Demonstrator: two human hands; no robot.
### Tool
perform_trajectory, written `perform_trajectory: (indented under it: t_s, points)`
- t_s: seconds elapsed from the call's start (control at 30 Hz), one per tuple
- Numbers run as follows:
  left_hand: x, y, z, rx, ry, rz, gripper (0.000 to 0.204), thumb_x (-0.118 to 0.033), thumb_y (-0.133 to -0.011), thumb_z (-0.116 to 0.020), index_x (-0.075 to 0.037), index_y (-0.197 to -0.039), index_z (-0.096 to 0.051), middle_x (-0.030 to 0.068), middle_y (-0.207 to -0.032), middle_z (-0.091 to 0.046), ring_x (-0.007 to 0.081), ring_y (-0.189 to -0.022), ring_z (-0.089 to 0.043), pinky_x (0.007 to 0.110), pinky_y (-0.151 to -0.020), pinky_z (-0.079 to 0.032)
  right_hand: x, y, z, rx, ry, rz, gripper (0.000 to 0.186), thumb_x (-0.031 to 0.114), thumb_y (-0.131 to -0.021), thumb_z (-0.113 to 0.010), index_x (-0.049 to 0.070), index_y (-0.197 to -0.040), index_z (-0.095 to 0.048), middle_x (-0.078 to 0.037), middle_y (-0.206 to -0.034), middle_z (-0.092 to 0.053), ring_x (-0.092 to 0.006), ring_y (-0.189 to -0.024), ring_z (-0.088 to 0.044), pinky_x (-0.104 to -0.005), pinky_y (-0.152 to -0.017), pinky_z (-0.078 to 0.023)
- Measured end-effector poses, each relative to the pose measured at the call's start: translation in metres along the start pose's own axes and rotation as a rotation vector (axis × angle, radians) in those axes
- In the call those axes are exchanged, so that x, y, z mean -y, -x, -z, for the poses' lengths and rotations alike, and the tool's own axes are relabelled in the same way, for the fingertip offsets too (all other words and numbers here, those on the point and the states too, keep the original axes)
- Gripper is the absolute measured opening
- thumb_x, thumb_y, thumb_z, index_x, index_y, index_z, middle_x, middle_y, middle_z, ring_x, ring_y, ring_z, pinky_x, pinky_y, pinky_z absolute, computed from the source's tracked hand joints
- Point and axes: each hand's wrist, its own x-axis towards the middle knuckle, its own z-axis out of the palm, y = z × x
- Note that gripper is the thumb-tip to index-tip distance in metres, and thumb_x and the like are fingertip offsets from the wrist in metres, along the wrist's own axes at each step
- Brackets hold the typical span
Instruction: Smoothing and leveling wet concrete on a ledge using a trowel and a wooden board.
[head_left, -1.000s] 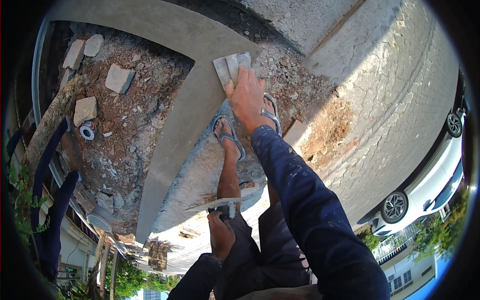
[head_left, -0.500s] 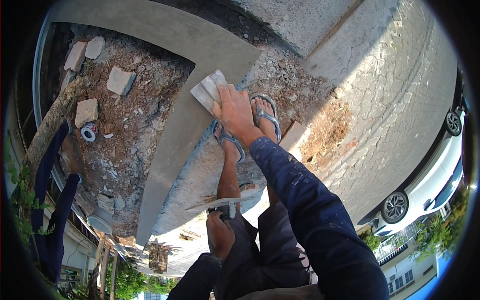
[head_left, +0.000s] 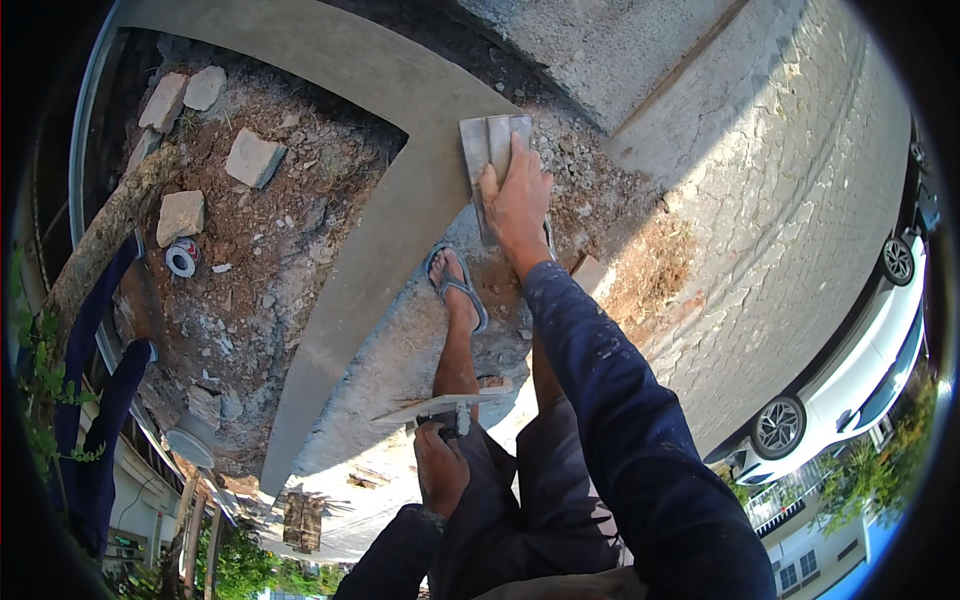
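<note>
My right hand [head_left: 521, 205], arm stretched forward, grips a grey rectangular plastering trowel [head_left: 480, 145]. The trowel lies at the right edge of a smooth grey mortar band [head_left: 350, 275], near the band's corner. Its handle is mostly hidden under my fingers. Close to my knees, my left hand [head_left: 441, 470] is closed round the dark handle of a mortar hawk [head_left: 425, 408]. The hawk's plate shows almost edge-on, with grey lumps by the handle. My left sandalled foot [head_left: 455, 283] stands beside the band; the trowel and right hand mostly cover the other foot.
Left of the band lies rubble soil [head_left: 265, 240] with broken blocks [head_left: 254, 158] and a tape roll [head_left: 183, 257]. A tree trunk [head_left: 115, 225] and another person's dark-clothed legs [head_left: 115, 400] are at the far left. Paving [head_left: 760, 250] and a white car [head_left: 860, 350] lie right.
My right hand has moved the trowel right and slightly forward, from the middle of the band to its right edge, and turned it more upright. My left hand and the hawk stay nearly still.
</note>
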Motion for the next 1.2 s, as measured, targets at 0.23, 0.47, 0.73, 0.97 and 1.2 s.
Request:
perform_trajectory:
  t_s: [0.23, 0.47, 0.73, 0.97, 1.2]
  points:
    - [0.002, 0.000, 0.000, 0.069, 0.087, 0.060, 0.039, 0.009, -0.084, -0.056, 0.006, -0.121, -0.043, 0.0282, -0.118, -0.046, 0.0490, -0.113, -0.051, 0.050, -0.097, -0.045, 0.018, 0.026, -0.031, 0.318, -0.046, 0.234, 0.059, 0.026, -0.090, -0.061, -0.002, -0.140, -0.047, -0.022, -0.117, -0.060, -0.0402, -0.108, -0.057, -0.0479, -0.091, -0.042]
    - [0.005, 0.003, -0.006, 0.027, 0.083, 0.059, 0.037, 0.006, -0.085, -0.056, 0.005, -0.119, -0.044, 0.0274, -0.117, -0.048, 0.0484, -0.111, -0.053, 0.051, -0.095, -0.046, -0.002, -0.034, -0.001, -0.151, 0.008, -0.210, 0.061, 0.024, -0.089, -0.061, -0.002, -0.142, -0.046, -0.023, -0.116, -0.059, -0.0404, -0.109, -0.057, -0.0481, -0.091, -0.042]
    - [0.012, 0.002, -0.003, 0.014, 0.072, 0.050, 0.039, 0.007, -0.084, -0.055, 0.006, -0.121, -0.043, 0.0279, -0.117, -0.047, 0.0486, -0.113, -0.052, 0.049, -0.096, -0.045, 0.020, 0.023, -0.011, 0.288, -0.074, 0.210, 0.065, 0.026, -0.087, -0.065, 0.000, -0.144, -0.044, -0.021, -0.114, -0.058, -0.0388, -0.103, -0.057, -0.0445, -0.090, -0.043]
    - [-0.003, -0.001, -0.013, 0.019, 0.078, 0.043, 0.036, 0.006, -0.084, -0.057, 0.005, -0.117, -0.046, 0.0276, -0.116, -0.050, 0.0477, -0.110, -0.054, 0.050, -0.095, -0.046, 0.009, 0.051, -0.047, 0.281, -0.180, 0.303, 0.061, 0.022, -0.090, -0.060, -0.002, -0.144, -0.044, -0.022, -0.116, -0.057, -0.0402, -0.102, -0.057, -0.0451, -0.091, -0.043]
    - [0.004, 0.000, -0.004, 0.012, 0.010, 0.027, 0.035, 0.006, -0.083, -0.057, 0.005, -0.117, -0.048, 0.0280, -0.116, -0.050, 0.0485, -0.110, -0.055, 0.050, -0.094, -0.047, -0.019, 0.046, -0.020, -0.315, -0.799, -0.568, 0.050, 0.019, -0.097, -0.049, -0.006, -0.140, -0.047, -0.020, -0.118, -0.058, -0.0342, -0.107, -0.055, -0.0431, -0.095, -0.042]
